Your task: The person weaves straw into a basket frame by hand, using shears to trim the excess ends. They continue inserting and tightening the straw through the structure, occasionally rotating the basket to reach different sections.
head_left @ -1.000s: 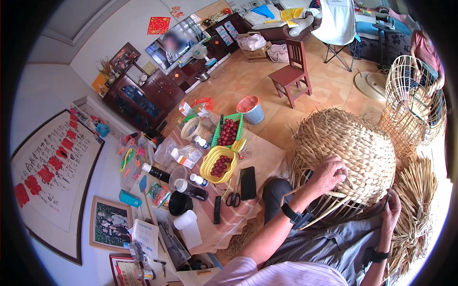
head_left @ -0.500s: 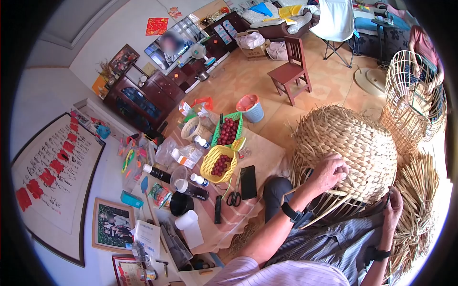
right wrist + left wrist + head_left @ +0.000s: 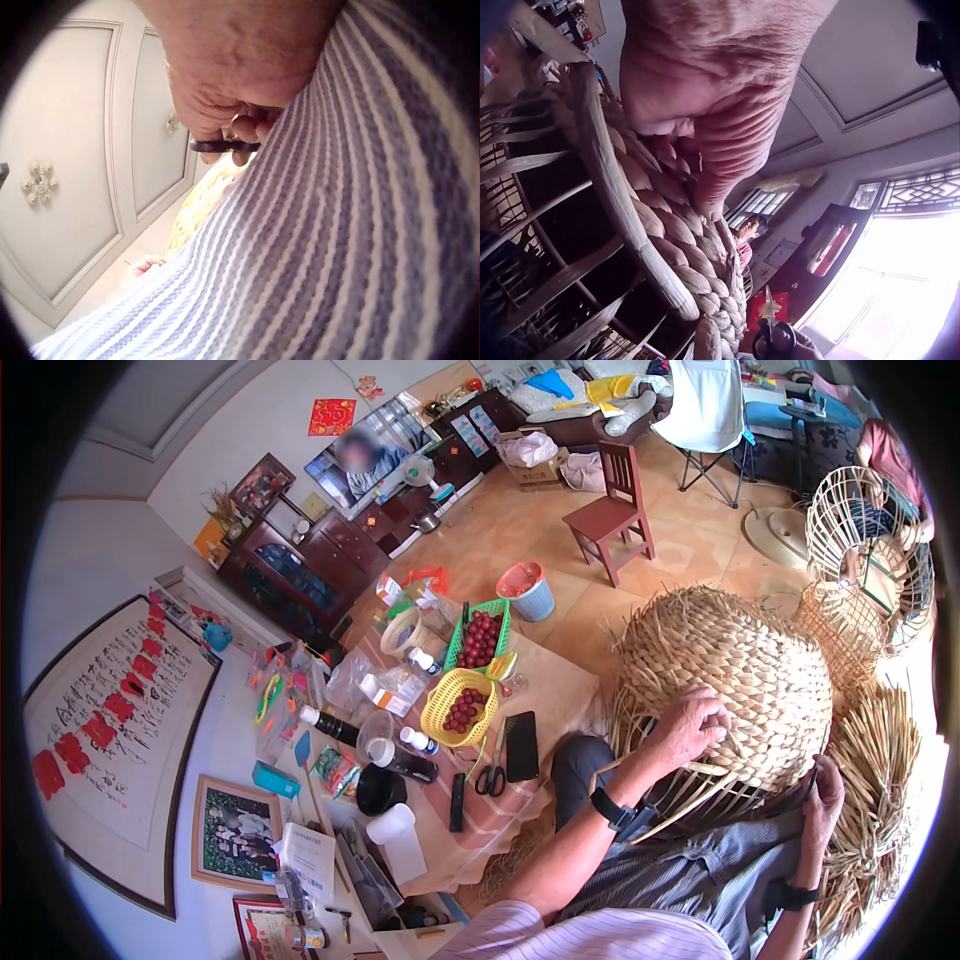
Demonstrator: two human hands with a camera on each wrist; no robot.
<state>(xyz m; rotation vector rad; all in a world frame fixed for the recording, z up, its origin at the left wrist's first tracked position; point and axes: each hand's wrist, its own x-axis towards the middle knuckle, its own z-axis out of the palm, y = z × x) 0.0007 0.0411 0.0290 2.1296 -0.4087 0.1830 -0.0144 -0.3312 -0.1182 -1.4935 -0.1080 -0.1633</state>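
Note:
A large basket [image 3: 740, 670] of braided pale straw lies tilted over my lap, with loose ends sticking out along its edges and open ribs on the near side. My left hand [image 3: 688, 728] grips its woven wall. In the left wrist view, the thumb presses against the braid [image 3: 694, 259] while the curled fingers are partly hidden behind it. Low at the basket's right side, my right hand [image 3: 823, 800] holds scissors [image 3: 217, 145] by their dark handles. The scissors' blades [image 3: 768, 306] point up in the left wrist view. Striped cloth covers much of the right wrist view.
A thick bundle of straw [image 3: 870, 790] stands at my right. On the table to my left are a yellow basket [image 3: 432, 722] of red fruit, a green basket [image 3: 503, 622], another pair of scissors [image 3: 490, 778], a phone [image 3: 521, 745] and several bottles. A person [image 3: 893, 470] sits at far right behind a wicker frame [image 3: 845, 510].
Both my hands and the straw basket stay in nearly the same place. At far right, the other person's wicker frame has shifted slightly.

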